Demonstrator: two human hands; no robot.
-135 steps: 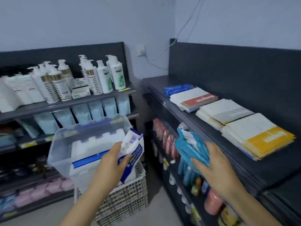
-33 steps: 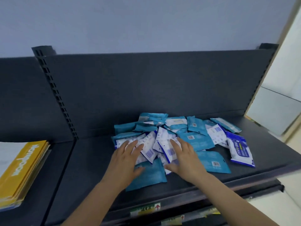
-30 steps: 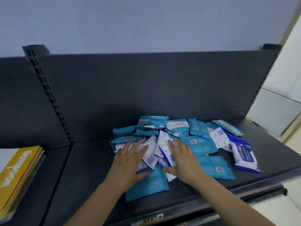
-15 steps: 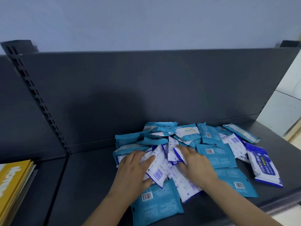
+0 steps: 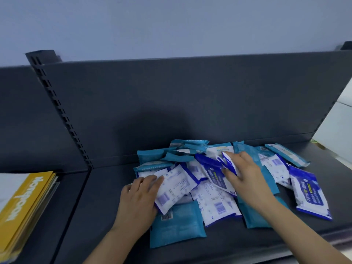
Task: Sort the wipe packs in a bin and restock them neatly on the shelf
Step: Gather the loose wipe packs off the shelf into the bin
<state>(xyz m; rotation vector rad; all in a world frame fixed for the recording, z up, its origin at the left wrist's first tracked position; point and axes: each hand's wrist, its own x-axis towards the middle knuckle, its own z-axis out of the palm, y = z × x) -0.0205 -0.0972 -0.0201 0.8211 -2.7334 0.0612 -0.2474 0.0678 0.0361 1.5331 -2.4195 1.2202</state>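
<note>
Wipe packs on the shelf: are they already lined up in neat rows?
No: the wipe packs lie in a loose, overlapping heap on the shelf, with the left hand and right hand among them.

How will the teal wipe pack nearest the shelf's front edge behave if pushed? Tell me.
The teal wipe pack looks like a soft, flat pouch, so it would probably flex rather than stay rigid. Lying flat on the shelf, it should slide, not roll or tip. The white pack overlapping its top corner might drag on it.
</note>
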